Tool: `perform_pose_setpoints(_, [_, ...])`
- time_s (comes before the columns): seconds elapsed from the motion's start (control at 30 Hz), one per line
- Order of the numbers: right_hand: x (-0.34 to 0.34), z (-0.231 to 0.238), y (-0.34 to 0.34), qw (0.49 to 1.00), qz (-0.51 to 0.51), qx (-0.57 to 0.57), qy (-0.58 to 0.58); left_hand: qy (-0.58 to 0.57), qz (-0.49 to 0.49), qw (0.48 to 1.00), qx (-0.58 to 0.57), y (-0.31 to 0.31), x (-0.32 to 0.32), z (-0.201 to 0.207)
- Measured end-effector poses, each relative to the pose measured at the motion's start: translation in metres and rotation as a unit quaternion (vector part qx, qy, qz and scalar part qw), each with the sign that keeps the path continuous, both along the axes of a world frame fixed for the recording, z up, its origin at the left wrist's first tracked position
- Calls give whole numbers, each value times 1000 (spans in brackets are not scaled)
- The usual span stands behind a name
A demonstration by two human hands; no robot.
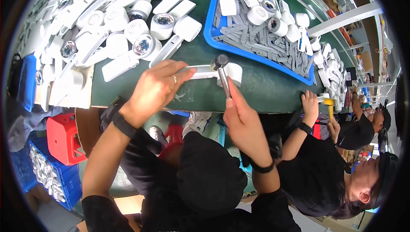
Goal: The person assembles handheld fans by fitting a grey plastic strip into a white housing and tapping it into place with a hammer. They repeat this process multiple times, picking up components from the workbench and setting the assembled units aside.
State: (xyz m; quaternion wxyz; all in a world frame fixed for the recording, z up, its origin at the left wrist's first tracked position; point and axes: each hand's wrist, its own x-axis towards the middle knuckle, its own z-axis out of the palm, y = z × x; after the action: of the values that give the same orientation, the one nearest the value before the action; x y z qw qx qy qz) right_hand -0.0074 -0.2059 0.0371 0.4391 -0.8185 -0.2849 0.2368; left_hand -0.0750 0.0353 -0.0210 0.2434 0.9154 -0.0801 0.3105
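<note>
My left hand [157, 86] is closed round the handle end of a white handheld device with a round head [235, 74], which lies on its side on the green table [188, 97]. A ring and a dark wristband show on that arm. In my right hand [244, 123] is a small metal hammer [223, 78], gripped by its shaft. The hammer head overlaps the place where the device's handle meets its round head; whether they touch I cannot tell. Behind my left hand lies a pile of similar white devices [115, 18], some with open ends showing inner parts.
A blue tray [208, 33] of grey strips and white devices stands at the back right. On my right a co-worker's hand [333, 129] holds a yellow-headed hammer [329, 102]. A red stool [64, 140] and a blue crate [70, 185] are at the lower left.
</note>
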Motion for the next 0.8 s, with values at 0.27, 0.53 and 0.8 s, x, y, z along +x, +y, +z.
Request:
perform_pose_setpoints(0.27, [-15, 38, -1, 995, -4, 75, 63, -20, 9, 999, -26, -2, -5, -6])
perform_pose_setpoints(0.53, [-11, 26, 4, 994, -15, 59, 87, 109, 53, 984, -128, -8, -7, 4])
perform_pose_setpoints(0.8, [-10, 18, 12, 995, 10, 60, 74, 86, 65, 988, -107, -7, -10, 2])
